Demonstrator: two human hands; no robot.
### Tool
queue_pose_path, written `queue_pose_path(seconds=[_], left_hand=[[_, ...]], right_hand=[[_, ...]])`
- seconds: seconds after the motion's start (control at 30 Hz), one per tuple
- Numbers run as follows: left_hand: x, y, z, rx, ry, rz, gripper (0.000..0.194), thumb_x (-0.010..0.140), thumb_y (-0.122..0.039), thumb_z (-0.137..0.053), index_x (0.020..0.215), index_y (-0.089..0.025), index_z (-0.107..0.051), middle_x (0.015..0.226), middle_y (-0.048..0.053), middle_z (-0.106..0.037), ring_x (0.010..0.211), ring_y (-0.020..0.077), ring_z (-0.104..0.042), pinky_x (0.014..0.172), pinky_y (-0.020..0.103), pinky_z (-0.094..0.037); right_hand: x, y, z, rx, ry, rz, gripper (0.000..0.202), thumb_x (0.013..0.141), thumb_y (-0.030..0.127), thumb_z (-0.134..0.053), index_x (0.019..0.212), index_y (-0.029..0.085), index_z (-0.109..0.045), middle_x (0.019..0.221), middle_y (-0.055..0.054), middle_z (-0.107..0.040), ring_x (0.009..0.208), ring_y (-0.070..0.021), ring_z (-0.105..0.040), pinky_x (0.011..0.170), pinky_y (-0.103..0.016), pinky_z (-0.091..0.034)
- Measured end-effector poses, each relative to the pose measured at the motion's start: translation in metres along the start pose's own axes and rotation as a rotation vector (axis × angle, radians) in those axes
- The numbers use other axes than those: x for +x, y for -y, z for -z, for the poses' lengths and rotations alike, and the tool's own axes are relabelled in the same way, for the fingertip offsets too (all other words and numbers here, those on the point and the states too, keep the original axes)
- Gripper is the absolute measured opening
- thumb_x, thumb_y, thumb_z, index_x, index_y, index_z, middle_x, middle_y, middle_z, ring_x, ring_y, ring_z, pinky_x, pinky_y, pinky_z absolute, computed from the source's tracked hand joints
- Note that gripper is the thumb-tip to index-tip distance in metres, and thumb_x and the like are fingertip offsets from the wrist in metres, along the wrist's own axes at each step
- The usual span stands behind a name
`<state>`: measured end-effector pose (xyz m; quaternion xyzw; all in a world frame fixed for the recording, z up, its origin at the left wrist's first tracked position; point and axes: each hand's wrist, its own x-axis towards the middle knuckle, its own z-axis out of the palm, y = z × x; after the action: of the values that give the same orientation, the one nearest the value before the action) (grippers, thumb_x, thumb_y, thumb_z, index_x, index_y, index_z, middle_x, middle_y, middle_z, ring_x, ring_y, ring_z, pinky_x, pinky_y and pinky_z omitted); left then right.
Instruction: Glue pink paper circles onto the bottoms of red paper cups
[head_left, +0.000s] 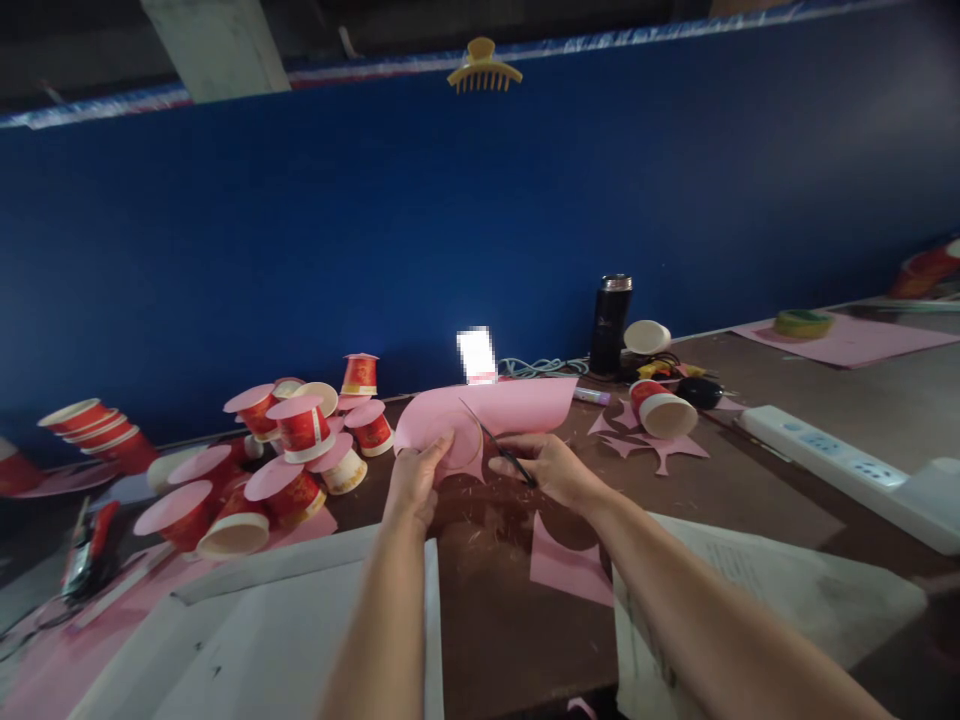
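Note:
A curled sheet of pink paper (517, 402) is held above the brown table (495, 590), with a round outline on its near left part. My left hand (418, 478) pinches the paper's left side, thumb on top. In my right hand (546, 467) is a pair of dark scissors (510, 458), whose blades meet the paper beside the round outline. A pink offcut (568, 562) with a curved edge lies on the table below my right hand.
Red paper cups (300, 428) topped with pink discs crowd the left. Stacked cups (101, 433) stand farther left. Behind on the right are a black bottle (611, 325) and a tipped cup (664, 408). A white power strip (847, 470) lies right; white papers (285, 630) lie in front.

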<state>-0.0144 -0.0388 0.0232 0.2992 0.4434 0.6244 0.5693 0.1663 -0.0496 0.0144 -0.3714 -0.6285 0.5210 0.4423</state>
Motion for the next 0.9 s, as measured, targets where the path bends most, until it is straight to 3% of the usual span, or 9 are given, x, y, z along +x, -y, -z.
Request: queue_pose_path(seconds=[0.47, 0.77, 0.9], left_hand=[[0.006, 0.002, 0.006, 0.067, -0.008, -0.054, 0.046, 0.049, -0.032, -0.087, 0.083, -0.008, -0.067, 0.066, 0.007, -0.070, 0.068, 0.0219, -0.068, 0.065, 0.033, -0.054], [0.014, 0.005, 0.012, 0.129, -0.054, -0.087, 0.044, 0.048, -0.035, -0.086, 0.074, -0.011, -0.060, 0.059, -0.002, -0.061, 0.053, 0.0127, -0.058, 0.054, 0.027, -0.046], [0.013, 0.005, 0.011, 0.109, -0.039, -0.087, 0.045, 0.048, -0.033, -0.086, 0.078, -0.010, -0.061, 0.065, 0.001, -0.065, 0.056, 0.0139, -0.060, 0.056, 0.028, -0.048]], right_hand=[[0.000, -0.002, 0.000, 0.053, -0.017, -0.083, 0.040, 0.067, 0.045, -0.077, 0.091, 0.013, -0.073, 0.058, 0.004, -0.049, 0.051, -0.0052, -0.035, 0.049, -0.022, -0.028], [0.000, -0.003, 0.000, 0.066, -0.017, -0.122, 0.045, 0.065, 0.046, -0.078, 0.096, 0.013, -0.074, 0.059, 0.004, -0.052, 0.051, -0.0059, -0.038, 0.048, -0.022, -0.028], [0.000, -0.002, 0.001, 0.053, -0.034, -0.131, 0.048, 0.063, 0.046, -0.079, 0.097, 0.013, -0.074, 0.056, 0.004, -0.051, 0.049, -0.0052, -0.037, 0.048, -0.023, -0.029]])
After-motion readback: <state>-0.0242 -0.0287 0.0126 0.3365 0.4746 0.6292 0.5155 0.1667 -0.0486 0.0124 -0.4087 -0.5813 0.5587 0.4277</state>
